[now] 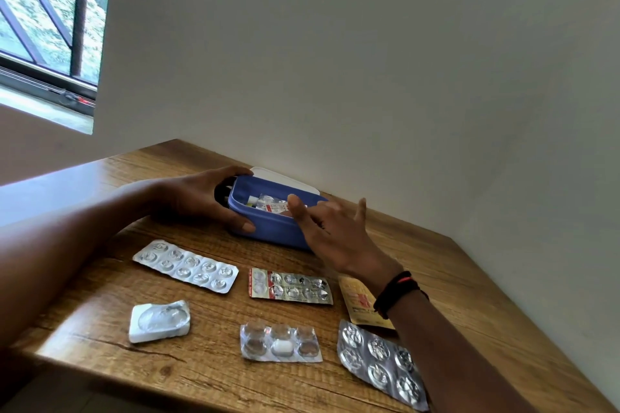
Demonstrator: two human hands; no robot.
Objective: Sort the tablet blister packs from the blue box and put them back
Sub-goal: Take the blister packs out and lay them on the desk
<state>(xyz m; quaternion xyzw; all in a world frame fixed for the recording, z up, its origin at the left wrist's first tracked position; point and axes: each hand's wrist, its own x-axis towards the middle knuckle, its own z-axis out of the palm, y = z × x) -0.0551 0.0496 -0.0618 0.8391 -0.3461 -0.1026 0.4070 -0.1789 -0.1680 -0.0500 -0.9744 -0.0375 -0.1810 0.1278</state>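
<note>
Setting: wooden counter shoved in a corner, white wall behind
Box: blue box at the back by the wall, white lid poking out behind it
Left: left grip wrapped round the box's left end, steadying it
Right: right grip spread wide, holding nothing, over the near rim by a leftover pack inside
Laid out: six packs, two rows: long silver strip, red-printed strip, gold pack; white single blister, clear pack, big silver pack
Progress: emptying looks nearly done imo, at least one left inside; nothing's gone back yet, I'd guess
</note>
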